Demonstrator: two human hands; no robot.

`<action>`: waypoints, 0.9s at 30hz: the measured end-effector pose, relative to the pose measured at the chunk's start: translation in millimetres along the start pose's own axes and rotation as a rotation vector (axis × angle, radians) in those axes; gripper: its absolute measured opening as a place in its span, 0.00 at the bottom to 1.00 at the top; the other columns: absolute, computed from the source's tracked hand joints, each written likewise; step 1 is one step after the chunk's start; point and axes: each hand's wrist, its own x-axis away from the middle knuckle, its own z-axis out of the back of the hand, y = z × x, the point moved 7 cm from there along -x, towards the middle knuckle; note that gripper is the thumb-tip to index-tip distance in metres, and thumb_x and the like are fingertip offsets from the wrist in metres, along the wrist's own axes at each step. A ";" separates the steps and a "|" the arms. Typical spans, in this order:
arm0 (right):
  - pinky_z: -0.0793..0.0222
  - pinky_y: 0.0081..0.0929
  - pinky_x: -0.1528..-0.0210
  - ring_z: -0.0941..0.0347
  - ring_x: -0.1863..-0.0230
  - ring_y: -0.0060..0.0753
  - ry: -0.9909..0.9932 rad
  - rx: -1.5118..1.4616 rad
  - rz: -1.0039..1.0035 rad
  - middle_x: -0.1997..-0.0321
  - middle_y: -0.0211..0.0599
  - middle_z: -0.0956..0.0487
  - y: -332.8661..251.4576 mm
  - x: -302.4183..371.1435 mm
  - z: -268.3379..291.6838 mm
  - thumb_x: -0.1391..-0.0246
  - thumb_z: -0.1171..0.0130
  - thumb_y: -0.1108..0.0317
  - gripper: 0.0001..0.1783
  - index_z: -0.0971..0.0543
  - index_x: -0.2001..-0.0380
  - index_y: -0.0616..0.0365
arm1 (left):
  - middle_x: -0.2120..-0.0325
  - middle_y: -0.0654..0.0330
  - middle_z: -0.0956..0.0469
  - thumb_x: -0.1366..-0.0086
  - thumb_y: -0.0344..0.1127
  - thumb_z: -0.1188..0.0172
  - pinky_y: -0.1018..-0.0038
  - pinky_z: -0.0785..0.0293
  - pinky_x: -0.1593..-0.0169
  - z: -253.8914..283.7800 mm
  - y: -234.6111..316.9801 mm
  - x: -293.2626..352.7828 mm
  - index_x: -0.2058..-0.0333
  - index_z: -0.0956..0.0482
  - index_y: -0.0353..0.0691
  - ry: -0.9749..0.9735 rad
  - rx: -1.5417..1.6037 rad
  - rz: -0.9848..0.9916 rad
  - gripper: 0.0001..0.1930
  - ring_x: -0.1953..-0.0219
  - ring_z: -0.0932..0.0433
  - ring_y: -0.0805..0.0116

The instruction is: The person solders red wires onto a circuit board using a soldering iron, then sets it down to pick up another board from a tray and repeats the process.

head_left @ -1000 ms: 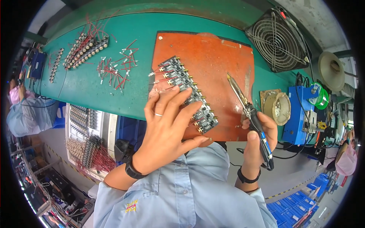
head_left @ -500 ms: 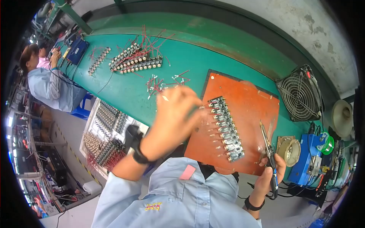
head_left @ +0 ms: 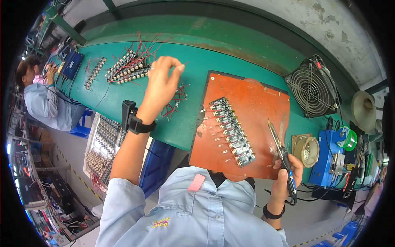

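My right hand (head_left: 286,171) grips a soldering iron (head_left: 283,153), its bare tip slanting up over the right part of an orange mat (head_left: 259,96). A strip of small circuit boards (head_left: 231,131) lies slantwise on that mat, with little leads along its left side and brass-coloured pins along its right. Away to the left, my left hand (head_left: 162,82) is raised above the green bench, thumb and fingers pinched together. A thin red wire (head_left: 186,63) pokes out at its fingertips. Below that hand lie loose small parts with red wires (head_left: 177,99).
Wired board strips (head_left: 127,70) lie at the far left, and a box of more boards (head_left: 103,140) stands below the bench edge. A black fan (head_left: 314,86), a round pot (head_left: 306,150), a blue soldering station (head_left: 327,164) and a green solder spool (head_left: 349,140) line the right side. Another person (head_left: 45,99) sits at left.
My left hand has moved up and left, away from the board strip to above the loose wires. My right hand still holds the soldering iron; the whole view has shifted slightly.
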 end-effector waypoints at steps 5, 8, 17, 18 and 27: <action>0.29 0.27 0.62 0.26 0.64 0.31 -0.043 -0.086 0.117 0.61 0.48 0.22 -5.1 -2.7 1.8 0.47 0.38 0.52 0.33 0.33 0.48 0.67 | 0.71 0.57 0.26 0.33 0.35 0.45 0.73 0.32 0.58 33.1 22.1 -9.6 0.65 0.27 0.34 0.173 0.289 -0.011 0.09 0.66 0.28 0.68; 0.28 0.30 0.61 0.25 0.63 0.35 -0.070 -0.097 0.163 0.59 0.51 0.22 -17.7 0.6 0.9 0.46 0.39 0.50 0.35 0.34 0.45 0.65 | 0.73 0.59 0.25 0.32 0.34 0.46 0.78 0.31 0.62 50.4 31.2 -4.9 0.65 0.26 0.33 0.174 0.286 -0.040 0.08 0.69 0.28 0.72; 0.25 0.31 0.62 0.21 0.62 0.38 -0.194 -0.276 0.089 0.63 0.50 0.21 -37.1 14.1 -6.6 0.45 0.40 0.47 0.38 0.36 0.43 0.66 | 0.72 0.58 0.22 0.42 0.25 0.39 0.71 0.30 0.64 12.5 143.6 85.9 0.67 0.21 0.36 -0.240 0.265 -0.318 0.04 0.70 0.25 0.60; 0.25 0.31 0.62 0.21 0.62 0.38 -0.198 -0.273 0.093 0.63 0.50 0.21 -41.0 14.9 -8.8 0.45 0.40 0.47 0.38 0.36 0.43 0.66 | 0.73 0.58 0.23 0.44 0.24 0.38 0.70 0.30 0.65 7.4 157.4 98.2 0.67 0.21 0.37 -0.315 0.283 -0.338 0.05 0.70 0.26 0.58; 0.26 0.30 0.60 0.22 0.65 0.32 -0.387 -0.088 0.028 0.65 0.45 0.21 -47.5 9.7 -45.7 0.47 0.38 0.70 0.26 0.34 0.46 0.66 | 0.75 0.60 0.22 0.42 0.27 0.37 0.71 0.32 0.67 -16.0 185.2 133.7 0.69 0.20 0.36 -0.434 0.542 -0.210 0.03 0.73 0.27 0.63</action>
